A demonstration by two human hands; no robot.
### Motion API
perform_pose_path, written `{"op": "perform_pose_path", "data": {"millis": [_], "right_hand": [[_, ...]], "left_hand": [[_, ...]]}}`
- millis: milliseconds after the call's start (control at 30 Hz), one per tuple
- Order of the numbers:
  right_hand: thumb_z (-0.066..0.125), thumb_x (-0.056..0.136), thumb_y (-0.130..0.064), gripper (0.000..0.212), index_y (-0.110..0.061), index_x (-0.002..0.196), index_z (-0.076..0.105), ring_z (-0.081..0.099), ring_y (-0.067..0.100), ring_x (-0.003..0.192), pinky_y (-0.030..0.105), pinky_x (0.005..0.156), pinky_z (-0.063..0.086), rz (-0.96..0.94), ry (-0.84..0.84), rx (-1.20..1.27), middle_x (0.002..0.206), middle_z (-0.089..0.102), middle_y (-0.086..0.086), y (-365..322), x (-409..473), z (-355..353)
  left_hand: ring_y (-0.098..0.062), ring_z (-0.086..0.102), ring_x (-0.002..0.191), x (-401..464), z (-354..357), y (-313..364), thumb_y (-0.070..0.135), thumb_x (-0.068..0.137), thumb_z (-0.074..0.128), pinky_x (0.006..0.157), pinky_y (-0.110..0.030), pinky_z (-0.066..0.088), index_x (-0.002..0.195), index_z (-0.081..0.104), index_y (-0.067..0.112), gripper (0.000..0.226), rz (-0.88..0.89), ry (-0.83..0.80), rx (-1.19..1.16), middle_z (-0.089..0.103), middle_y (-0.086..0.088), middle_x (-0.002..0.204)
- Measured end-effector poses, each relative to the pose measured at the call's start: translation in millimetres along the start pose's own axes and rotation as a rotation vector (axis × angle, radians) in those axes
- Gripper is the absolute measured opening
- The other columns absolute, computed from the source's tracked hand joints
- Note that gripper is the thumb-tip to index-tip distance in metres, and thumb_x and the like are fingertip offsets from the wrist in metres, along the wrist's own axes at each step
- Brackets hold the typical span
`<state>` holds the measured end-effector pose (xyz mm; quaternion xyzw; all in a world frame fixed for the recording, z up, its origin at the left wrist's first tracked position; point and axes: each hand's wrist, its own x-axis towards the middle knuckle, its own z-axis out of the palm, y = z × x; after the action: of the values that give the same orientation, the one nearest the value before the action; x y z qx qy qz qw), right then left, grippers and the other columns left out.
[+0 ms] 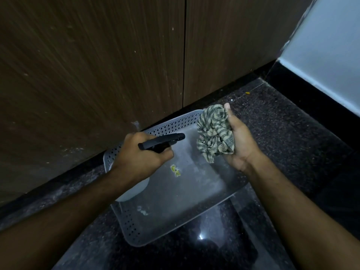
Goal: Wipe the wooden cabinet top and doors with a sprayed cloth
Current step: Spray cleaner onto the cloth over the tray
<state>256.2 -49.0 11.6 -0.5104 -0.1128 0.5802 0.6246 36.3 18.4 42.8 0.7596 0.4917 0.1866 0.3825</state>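
My left hand (141,155) grips a spray bottle with a black trigger head (162,142); the nozzle points right toward the cloth. Part of the bottle's pale body (132,191) shows under my wrist. My right hand (240,142) holds a bunched beige and grey striped cloth (213,130), palm up, a short gap from the nozzle. Two dark wooden cabinet doors (97,65) fill the upper part of the head view, speckled with pale spots, with a vertical seam between them.
A grey plastic tray with perforated rim (134,228) lies on the dark speckled floor (282,129) below my hands, against the cabinet's black plinth. A pale wall with black skirting (321,55) stands to the right.
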Motion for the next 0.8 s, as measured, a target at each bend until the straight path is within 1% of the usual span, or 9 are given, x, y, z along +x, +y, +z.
{"op": "perform_pose_path", "data": {"millis": [67, 133, 267, 367, 433, 533, 633, 700, 800], "right_hand": [[0.046, 0.097, -0.061, 0.064, -0.009, 0.129, 0.064, 0.070, 0.026, 0.102, 0.044, 0.084, 0.056, 0.005, 0.011, -0.005, 0.118, 0.072, 0.014, -0.1, -1.0, -1.3], [0.047, 0.096, -0.063, 0.064, -0.010, 0.127, 0.066, 0.070, 0.027, 0.102, 0.045, 0.086, 0.056, 0.011, 0.019, -0.012, 0.118, 0.073, 0.015, 0.1, -1.8, -4.3], [0.048, 0.095, -0.064, 0.066, -0.009, 0.126, 0.067, 0.069, 0.029, 0.103, 0.047, 0.088, 0.057, 0.016, 0.025, -0.012, 0.117, 0.073, 0.016, -1.0, -4.8, -7.1], [0.048, 0.095, -0.065, 0.064, -0.011, 0.126, 0.067, 0.068, 0.031, 0.109, 0.048, 0.091, 0.056, 0.022, 0.045, -0.024, 0.120, 0.072, 0.015, 1.3, -5.8, -4.7], [0.049, 0.095, -0.064, 0.063, -0.013, 0.125, 0.068, 0.067, 0.031, 0.112, 0.049, 0.093, 0.055, 0.020, 0.049, -0.044, 0.120, 0.073, 0.015, 3.7, -6.8, -2.2], [0.049, 0.094, -0.064, 0.060, -0.013, 0.116, 0.072, 0.068, 0.030, 0.107, 0.053, 0.098, 0.051, 0.033, 0.041, -0.050, 0.118, 0.073, 0.015, 6.1, -7.8, 3.1], [0.051, 0.094, -0.063, 0.058, -0.013, 0.112, 0.074, 0.067, 0.031, 0.104, 0.055, 0.099, 0.050, 0.048, 0.047, -0.044, 0.118, 0.073, 0.018, 4.7, -7.0, 10.3], [0.050, 0.097, -0.060, 0.054, -0.014, 0.109, 0.075, 0.070, 0.027, 0.096, 0.050, 0.090, 0.054, 0.046, 0.043, -0.078, 0.112, 0.075, 0.014, 0.9, -7.8, 15.8], [0.046, 0.102, -0.052, 0.046, -0.015, 0.103, 0.074, 0.073, 0.019, 0.081, 0.037, 0.073, 0.056, 0.037, 0.060, -0.141, 0.103, 0.077, 0.008, -8.8, -10.5, 24.4]], "left_hand": [[-0.005, 0.048, 0.038, 2.1, 1.7, -1.8, 0.025, 0.080, 0.079, 0.039, -0.015, 0.036, 0.062, 0.066, 0.005, 0.030, 0.003, 0.039, -0.048, 0.055, 0.001, 0.048], [-0.004, 0.062, 0.053, 0.6, 2.9, -5.0, 0.037, 0.078, 0.080, 0.051, -0.020, 0.049, 0.076, 0.076, 0.017, 0.020, 0.003, 0.002, -0.156, 0.069, 0.000, 0.062], [-0.019, 0.072, 0.085, -2.6, 7.5, -12.8, 0.032, 0.079, 0.074, 0.073, -0.026, 0.054, 0.097, 0.077, 0.013, 0.026, 0.016, -0.121, -0.375, 0.076, -0.010, 0.088], [-0.015, 0.069, 0.100, -2.7, 7.9, -13.1, 0.029, 0.082, 0.071, 0.083, -0.021, 0.051, 0.106, 0.074, 0.010, 0.031, 0.050, -0.131, -0.464, 0.074, -0.013, 0.103], [-0.001, 0.063, 0.103, -1.9, 7.6, -17.4, 0.031, 0.080, 0.075, 0.082, -0.015, 0.047, 0.118, 0.069, 0.017, 0.041, 0.036, -0.168, -0.399, 0.069, -0.001, 0.113], [-0.001, 0.041, 0.127, 2.2, -3.1, -32.5, 0.045, 0.066, 0.088, 0.099, -0.024, 0.039, 0.141, 0.047, 0.038, 0.086, -0.030, -0.284, -0.184, 0.042, 0.014, 0.137], [-0.009, 0.043, 0.117, 11.0, -30.6, -51.1, 0.029, 0.061, 0.094, 0.088, -0.018, 0.039, 0.124, 0.048, 0.046, 0.079, 0.044, -0.446, 0.166, 0.042, 0.011, 0.122], [-0.011, 0.052, 0.109, 16.6, -48.8, -57.8, 0.014, 0.069, 0.088, 0.090, -0.026, 0.046, 0.112, 0.050, 0.047, 0.066, 0.098, -0.471, 0.326, 0.048, 0.015, 0.113], [-0.009, 0.063, 0.097, 17.4, -73.4, -38.9, 0.002, 0.092, 0.060, 0.090, -0.043, 0.055, 0.113, 0.061, 0.043, 0.046, 0.003, -0.362, 0.180, 0.064, 0.018, 0.109]]}}
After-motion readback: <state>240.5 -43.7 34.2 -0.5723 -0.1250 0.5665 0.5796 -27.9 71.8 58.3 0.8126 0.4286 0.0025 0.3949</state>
